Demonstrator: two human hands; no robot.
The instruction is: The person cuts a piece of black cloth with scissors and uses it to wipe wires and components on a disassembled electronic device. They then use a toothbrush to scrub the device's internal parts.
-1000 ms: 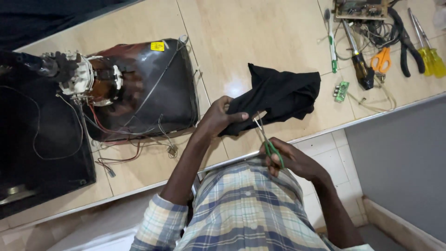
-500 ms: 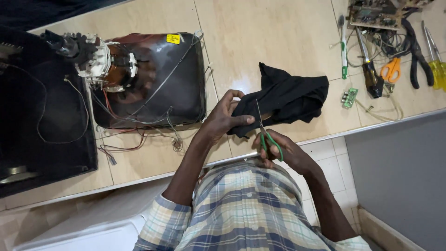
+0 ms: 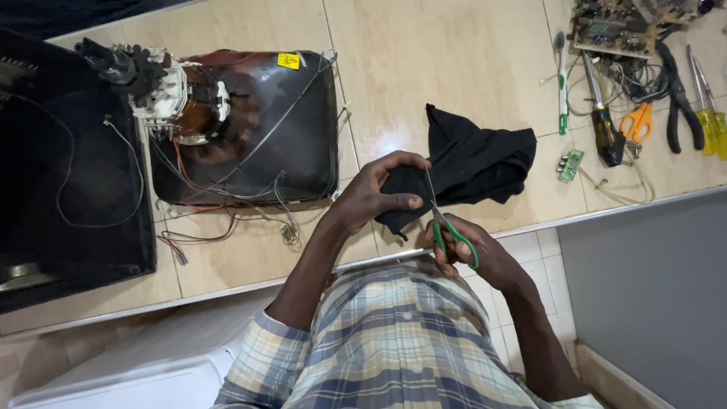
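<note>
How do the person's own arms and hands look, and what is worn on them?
Both hands, the left hand and the right hand, are bare: no gloves, rings or watch visible. The forearms are bare too; the sleeves of a blue, cream and green plaid shirt are rolled up near the elbows.

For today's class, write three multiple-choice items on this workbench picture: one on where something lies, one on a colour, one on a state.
1. Where does the picture tube lie?
A. left of the black cloth
B. right of the pliers
C. on the floor

2. What colour are the handles of the scissors in the right hand?
A. orange
B. green
C. yellow

3. What is the left hand doing?
A. resting flat on the counter
B. holding a screwdriver
C. gripping the black cloth

Answers: 1 A, the tube sits on the counter left of the black cloth. 2 B, the scissors in the right hand have green loops. 3 C, the left hand has its fingers closed on the cloth's edge.
</note>
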